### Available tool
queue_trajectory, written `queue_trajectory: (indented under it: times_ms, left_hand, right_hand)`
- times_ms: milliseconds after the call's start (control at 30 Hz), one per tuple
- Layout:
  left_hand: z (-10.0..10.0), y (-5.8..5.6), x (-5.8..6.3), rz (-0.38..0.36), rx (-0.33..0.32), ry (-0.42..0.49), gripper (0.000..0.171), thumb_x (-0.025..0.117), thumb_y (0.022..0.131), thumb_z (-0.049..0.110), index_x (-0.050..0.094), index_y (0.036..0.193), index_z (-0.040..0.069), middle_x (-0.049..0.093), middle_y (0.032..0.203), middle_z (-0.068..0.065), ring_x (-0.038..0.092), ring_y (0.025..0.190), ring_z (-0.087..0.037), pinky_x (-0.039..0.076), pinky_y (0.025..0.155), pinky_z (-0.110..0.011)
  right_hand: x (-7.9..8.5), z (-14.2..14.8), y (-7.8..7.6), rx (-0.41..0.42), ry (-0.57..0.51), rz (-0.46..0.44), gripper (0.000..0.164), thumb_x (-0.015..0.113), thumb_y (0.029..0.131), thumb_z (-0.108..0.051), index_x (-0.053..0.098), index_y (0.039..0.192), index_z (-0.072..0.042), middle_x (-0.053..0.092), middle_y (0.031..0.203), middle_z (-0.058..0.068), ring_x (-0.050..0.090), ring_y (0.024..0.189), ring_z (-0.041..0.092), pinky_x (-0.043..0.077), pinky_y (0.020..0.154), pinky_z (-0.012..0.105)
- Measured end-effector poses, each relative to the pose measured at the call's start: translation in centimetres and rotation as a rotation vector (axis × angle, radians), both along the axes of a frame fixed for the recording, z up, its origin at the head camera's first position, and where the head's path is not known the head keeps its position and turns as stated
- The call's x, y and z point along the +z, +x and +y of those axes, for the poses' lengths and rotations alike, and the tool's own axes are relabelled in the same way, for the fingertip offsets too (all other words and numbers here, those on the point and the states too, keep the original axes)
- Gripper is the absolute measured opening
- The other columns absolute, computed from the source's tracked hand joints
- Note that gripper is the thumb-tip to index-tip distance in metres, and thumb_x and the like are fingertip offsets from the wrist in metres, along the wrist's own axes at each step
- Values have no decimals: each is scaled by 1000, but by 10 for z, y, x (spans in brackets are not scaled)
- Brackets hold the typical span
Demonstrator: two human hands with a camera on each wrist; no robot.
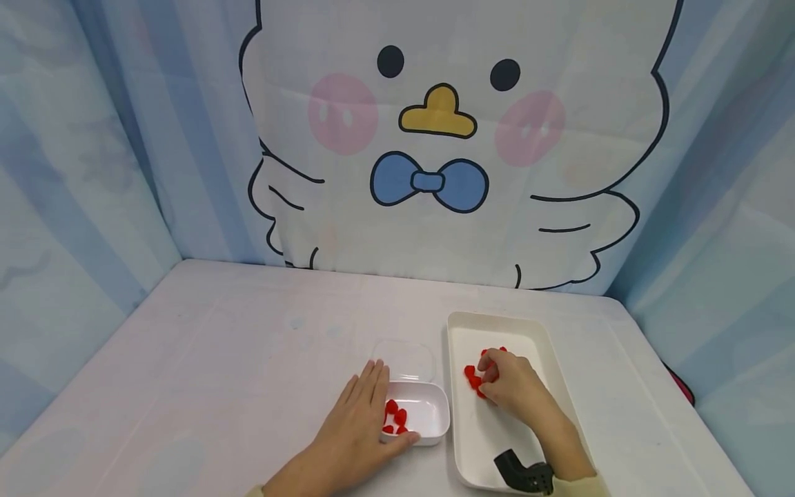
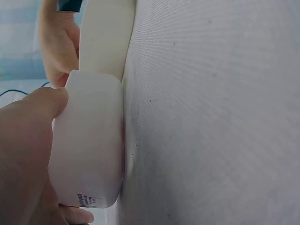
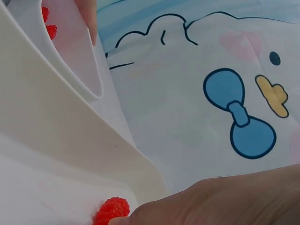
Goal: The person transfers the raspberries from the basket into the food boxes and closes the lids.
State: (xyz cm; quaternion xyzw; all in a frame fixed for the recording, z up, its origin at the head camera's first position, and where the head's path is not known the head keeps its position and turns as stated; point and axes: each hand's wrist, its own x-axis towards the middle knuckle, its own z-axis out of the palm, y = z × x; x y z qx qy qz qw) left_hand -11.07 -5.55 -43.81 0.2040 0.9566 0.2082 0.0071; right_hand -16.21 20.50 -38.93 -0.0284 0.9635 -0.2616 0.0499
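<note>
My left hand (image 1: 357, 424) lies along the left side of a small white plastic box (image 1: 435, 414), fingers straight, thumb on its near rim. In the left wrist view the thumb (image 2: 56, 101) touches the rim of the box (image 2: 91, 140). Inside the box are several red raspberries (image 1: 400, 417). My right hand (image 1: 515, 386) is over a cream tray (image 1: 497, 438), its bent fingers among more raspberries (image 1: 470, 372). In the right wrist view a fingertip meets a raspberry (image 3: 115, 207); I cannot tell whether the hand pinches it.
Behind the box lies a clear plastic lid (image 1: 406, 359) on the white tablecloth (image 1: 217, 366). The tray stands just right of the box. A black strap piece (image 1: 522, 473) sits at the right wrist. Printed curtains (image 1: 435, 235) rise behind the table and at both sides.
</note>
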Motion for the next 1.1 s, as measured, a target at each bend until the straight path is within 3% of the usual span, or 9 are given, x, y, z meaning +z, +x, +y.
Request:
queue_trajectory:
  times_ms: [567,1100]
  left_hand:
    - [-1,1,1,1,-3,-13,105,44,86,79,24,155,2,28,162,-14,24,152,-31,26,122,-52]
    - [0,1,2,-6,4,-5,103,51,86,74,24,155,3,28,162,-14,24,152,-31,26,122,-52]
  right_hand:
    - [6,8,1,8,-127,-66,18,68,83,0,66,101,-2,67,82,4,61,67,13,55,62,27]
    - [13,13,0,20,-210,-28,18,68,85,-2,67,102,-4,68,90,4,63,81,15,55,68,24]
